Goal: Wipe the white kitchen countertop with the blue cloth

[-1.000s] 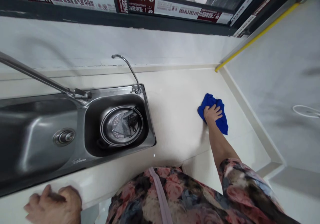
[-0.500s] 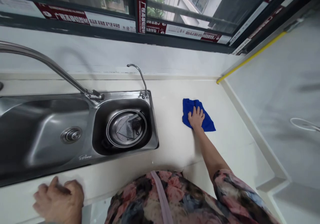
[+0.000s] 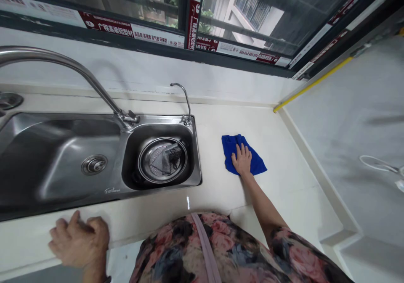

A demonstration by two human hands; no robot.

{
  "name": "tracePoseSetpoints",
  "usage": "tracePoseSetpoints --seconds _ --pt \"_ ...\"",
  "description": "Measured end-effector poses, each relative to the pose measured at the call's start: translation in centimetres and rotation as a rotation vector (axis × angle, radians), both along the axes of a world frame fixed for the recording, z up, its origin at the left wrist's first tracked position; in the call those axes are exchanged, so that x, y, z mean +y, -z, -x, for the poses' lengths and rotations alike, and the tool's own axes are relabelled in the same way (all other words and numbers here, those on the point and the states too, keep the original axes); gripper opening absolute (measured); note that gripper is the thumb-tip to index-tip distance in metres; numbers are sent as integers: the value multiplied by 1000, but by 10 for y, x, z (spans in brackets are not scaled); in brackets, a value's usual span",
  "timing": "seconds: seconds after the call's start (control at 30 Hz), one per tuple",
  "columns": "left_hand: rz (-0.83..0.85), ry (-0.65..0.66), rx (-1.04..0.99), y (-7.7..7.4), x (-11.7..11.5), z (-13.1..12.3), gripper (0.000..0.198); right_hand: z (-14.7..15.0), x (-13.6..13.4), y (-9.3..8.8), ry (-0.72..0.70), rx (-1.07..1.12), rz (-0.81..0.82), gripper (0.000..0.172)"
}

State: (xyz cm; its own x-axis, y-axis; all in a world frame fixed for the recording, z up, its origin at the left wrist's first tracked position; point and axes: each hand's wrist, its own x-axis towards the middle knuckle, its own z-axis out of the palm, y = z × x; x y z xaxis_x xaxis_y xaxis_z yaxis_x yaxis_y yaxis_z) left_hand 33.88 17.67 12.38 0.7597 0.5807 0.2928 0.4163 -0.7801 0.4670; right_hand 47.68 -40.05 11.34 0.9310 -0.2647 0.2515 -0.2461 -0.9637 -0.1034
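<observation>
A blue cloth [image 3: 257,163] lies spread on the pale countertop, right of the sink. My right hand [image 3: 243,159] presses flat on it, fingers stretched and a little apart, with cloth showing all around the fingertips. At the lower left, my left hand [image 3: 82,239] rests on the front strip of the counter, in front of the large sink basin. Its fingers are bent but spread, the thumb stands apart, and I see nothing held in it.
The double steel sink [image 3: 116,180] fills the left side. A metal colander [image 3: 158,175] with a grey mesh cloth [image 3: 166,159] inside sits in the smaller basin. Behind stand a large faucet [image 3: 91,79] and a thin tap [image 3: 186,96]. A yellow pipe [image 3: 312,85] runs along the right wall.
My right hand and the blue cloth have slid left, closer to the sink, and slightly toward me. My left hand stays on the counter edge. The view has shifted a little.
</observation>
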Motion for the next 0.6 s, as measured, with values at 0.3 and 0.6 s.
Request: tracePoseSetpoints --seconds 0.3,0.6 --pt "-145 15 49 4 5 2 65 57 31 -1 -156 35 18 60" --pt "-201 32 97 3 7 1 67 75 61 -6 -204 48 -21 67"
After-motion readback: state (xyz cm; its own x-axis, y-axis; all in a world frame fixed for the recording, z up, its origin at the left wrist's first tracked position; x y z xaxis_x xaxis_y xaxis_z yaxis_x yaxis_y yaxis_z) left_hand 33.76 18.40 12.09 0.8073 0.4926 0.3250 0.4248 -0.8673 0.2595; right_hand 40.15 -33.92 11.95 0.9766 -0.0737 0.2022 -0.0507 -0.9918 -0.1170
